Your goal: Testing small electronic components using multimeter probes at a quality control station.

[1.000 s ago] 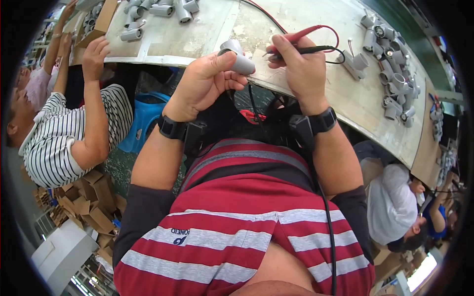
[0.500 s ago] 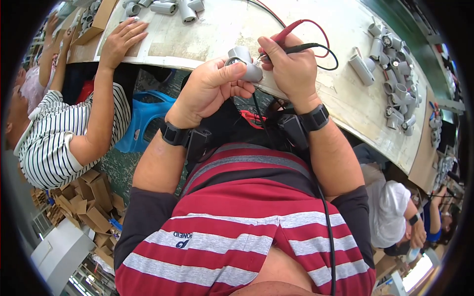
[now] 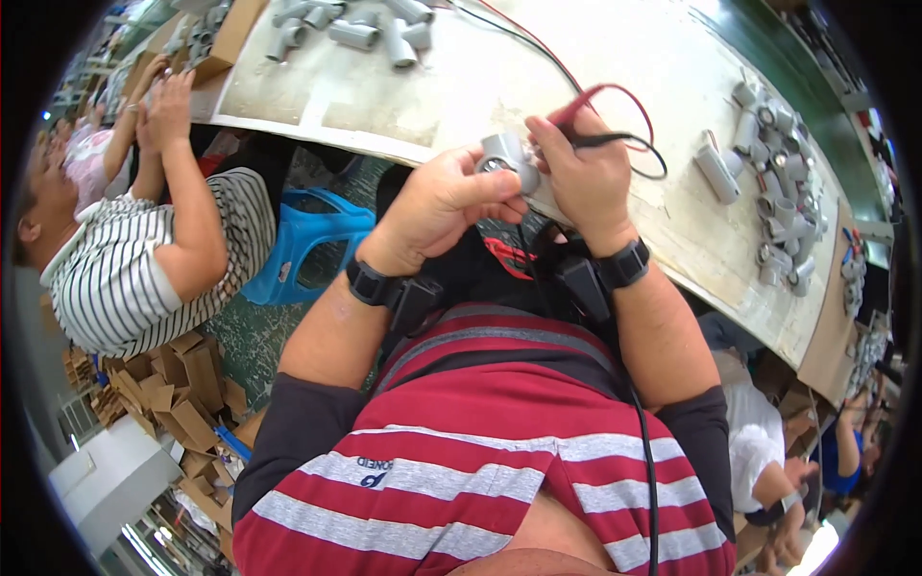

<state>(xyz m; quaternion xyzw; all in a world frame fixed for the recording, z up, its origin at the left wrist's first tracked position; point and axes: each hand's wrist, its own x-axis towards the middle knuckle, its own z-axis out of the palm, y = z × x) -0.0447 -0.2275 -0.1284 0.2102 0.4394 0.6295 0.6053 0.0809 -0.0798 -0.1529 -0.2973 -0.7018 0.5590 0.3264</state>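
Observation:
My left hand is closed round a small grey T-shaped plastic housing, its thumb pressing along the near side. Close against it, my right hand pinches a red test probe and a black test probe together. The probe tips point at the housing, but fingers hide them, so contact cannot be made out. Thin red and black leads loop from the probes over the table.
On the pale worktable, several grey housings lie at the far left. A larger heap of housings is on the right, beside a single housing. At left, a person in a striped shirt sits near a blue stool.
The whole view has shifted, with table and hands lower and further right. My right hand has tilted the probes closer to the housing. The neighbour's hand has left the table and meets the other.

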